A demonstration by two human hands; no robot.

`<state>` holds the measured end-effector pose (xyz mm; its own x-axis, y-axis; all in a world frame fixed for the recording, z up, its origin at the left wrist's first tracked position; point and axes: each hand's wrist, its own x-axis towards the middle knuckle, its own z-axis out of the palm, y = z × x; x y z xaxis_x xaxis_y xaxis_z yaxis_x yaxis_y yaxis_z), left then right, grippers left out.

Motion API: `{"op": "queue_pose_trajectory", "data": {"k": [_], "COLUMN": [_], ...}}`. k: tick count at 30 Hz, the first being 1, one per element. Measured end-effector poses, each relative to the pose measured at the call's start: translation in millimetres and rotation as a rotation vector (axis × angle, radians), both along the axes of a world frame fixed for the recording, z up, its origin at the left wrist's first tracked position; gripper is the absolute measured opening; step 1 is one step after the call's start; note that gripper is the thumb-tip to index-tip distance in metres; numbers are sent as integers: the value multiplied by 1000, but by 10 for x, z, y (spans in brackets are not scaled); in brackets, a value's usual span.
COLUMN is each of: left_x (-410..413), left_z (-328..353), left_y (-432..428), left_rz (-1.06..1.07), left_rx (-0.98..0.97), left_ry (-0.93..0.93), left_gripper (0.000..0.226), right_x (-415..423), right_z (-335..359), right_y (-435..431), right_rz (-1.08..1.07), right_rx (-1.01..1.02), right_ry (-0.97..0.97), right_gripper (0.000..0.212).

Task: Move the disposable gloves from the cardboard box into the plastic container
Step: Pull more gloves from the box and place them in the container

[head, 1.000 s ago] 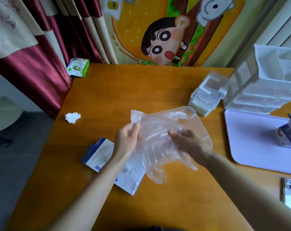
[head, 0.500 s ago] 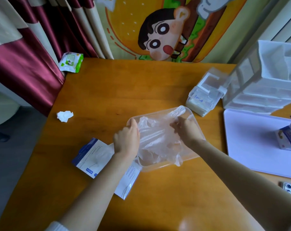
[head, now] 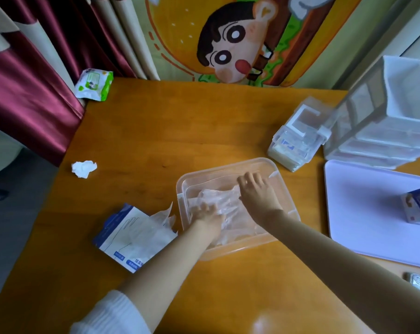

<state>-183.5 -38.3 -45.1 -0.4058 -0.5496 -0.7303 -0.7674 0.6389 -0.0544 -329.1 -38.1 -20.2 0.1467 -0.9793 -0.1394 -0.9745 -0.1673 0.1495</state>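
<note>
A: What stands on the table?
B: A clear plastic container. Just left of it the cardboard box lies flat.
A: And the gloves?
B: Inside the container. The left hand and the right hand press on them with released fingers, grasping nothing.

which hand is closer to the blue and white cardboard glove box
Left. The left hand presses the gloves at the left side of the plastic container, next to the cardboard box; the right hand lies further right inside it.
</note>
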Motion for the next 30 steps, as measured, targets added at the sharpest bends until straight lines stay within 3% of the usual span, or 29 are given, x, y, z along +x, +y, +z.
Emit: {"op": "queue_pose_trajectory", "data": {"k": [2,4,7,9,13,17,23,25,28,30], "left_x": [-25,-20,-11,-19,-36,-9,13,60,327,622], "left_z": [-44,-66,-42,15,117,176,300,487,786,853], "left_y": [5,13,19,15,9,2,22,49,168,275], "left_rz": [-26,-59,-102,-137,-119,-108,-83,-64,80,173], "left_rx": [-8,-20,-62,-60,39,96,5,-127,-404,-587], "left_ry": [-1,1,-14,-65,-134,-52,-45,116,597,794], "left_gripper": [64,71,74,66,59,60,56,57,52,43], "right_x": [18,17,-32,-73,-138,-171,-122,-65,111,318], "right_z": [27,20,-203,-260,-302,-300,-41,139,370,492], "right_y": [14,30,86,93,53,13,56,130,334,488], "right_rz": [283,400,269,185,125,82,-104,-118,-98,-24], "right_rx": [-124,45,438,549,578,605,493,360,71,-97], "right_ry": [-137,-215,-66,-12,-23,-42,-242,-337,-565,-710], "right_gripper": [45,46,61,78,83,80,57,47,37,31]}}
